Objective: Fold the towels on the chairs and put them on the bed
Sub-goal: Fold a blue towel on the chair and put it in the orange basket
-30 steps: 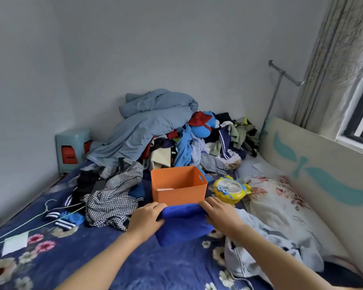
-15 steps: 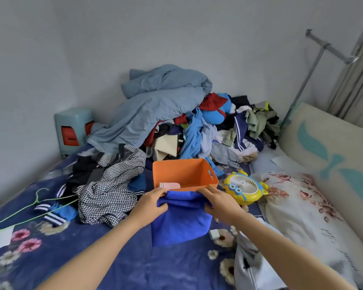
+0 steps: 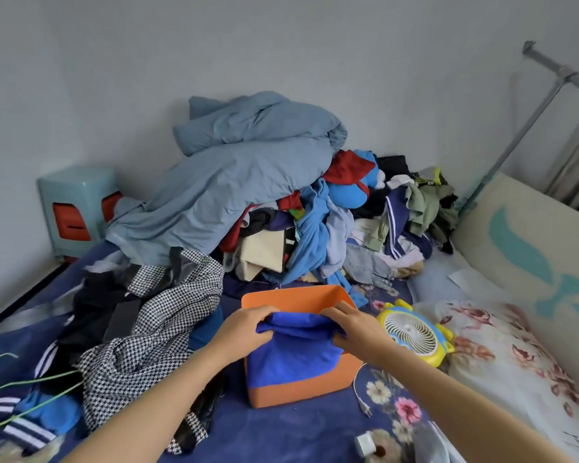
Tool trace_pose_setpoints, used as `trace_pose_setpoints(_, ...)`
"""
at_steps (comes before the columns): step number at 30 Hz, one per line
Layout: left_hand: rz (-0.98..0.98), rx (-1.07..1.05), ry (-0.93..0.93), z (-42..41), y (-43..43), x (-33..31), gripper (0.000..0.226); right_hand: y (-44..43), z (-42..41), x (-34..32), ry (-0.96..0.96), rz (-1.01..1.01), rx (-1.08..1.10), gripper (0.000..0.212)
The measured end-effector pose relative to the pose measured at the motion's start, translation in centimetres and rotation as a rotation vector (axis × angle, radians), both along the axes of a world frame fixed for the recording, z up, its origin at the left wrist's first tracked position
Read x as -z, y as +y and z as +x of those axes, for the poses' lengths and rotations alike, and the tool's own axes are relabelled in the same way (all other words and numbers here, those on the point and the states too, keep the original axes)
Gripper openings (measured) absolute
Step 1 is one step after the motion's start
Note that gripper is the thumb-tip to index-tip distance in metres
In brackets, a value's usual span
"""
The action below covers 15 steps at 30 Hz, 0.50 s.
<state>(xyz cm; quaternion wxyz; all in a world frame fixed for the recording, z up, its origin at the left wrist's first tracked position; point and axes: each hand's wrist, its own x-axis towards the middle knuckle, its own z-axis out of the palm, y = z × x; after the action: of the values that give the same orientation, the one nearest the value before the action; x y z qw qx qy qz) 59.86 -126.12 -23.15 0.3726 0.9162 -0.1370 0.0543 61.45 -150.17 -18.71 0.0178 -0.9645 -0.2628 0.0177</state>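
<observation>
Between my left grip and right grip hangs the blue towel, each grasping its top edge. Below, it covers the near wall of the orange basket.

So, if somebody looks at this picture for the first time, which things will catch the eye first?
Probably the bright blue towel, gripped at its top edge by the left hand and the right hand and hanging in front of the orange box on the bed. Behind it, a pile of clothes topped by a grey-blue quilt fills the corner; a yellow fan lies right of the box.
</observation>
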Motion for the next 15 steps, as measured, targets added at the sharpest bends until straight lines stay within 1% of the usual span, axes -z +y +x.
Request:
trace_pose_setpoints(2, 0.006, -0.008, 0.013, 1.4, 0.1, 0.3, 0.032, 0.2, 1.4, 0.4, 0.012, 0.004, 0.007, 0.048)
trace_pose_setpoints(5, -0.015, -0.015, 0.038, 3.0, 0.3, 0.7, 0.028, 0.4, 3.0, 1.1, 0.018, 0.013, 0.018, 0.059)
trace_pose_setpoints(7, -0.007, -0.034, 0.064, 4.1, 0.3, 1.1, 0.024, 0.6, 4.1, 1.4, 0.029, 0.016, 0.029, 0.056)
trace_pose_setpoints(10, 0.016, -0.062, 0.078, 5.3, 0.1, 1.6, 0.019, 0.8, 5.5, 1.6, 0.05, 0.014, 0.041, 0.045)
trace_pose_setpoints(15, 0.037, -0.105, 0.064, 7.7, -0.2, 2.2, 0.021, 0.9, 8.2, 2.0, 0.063, 0.064, 0.06, 0.046)
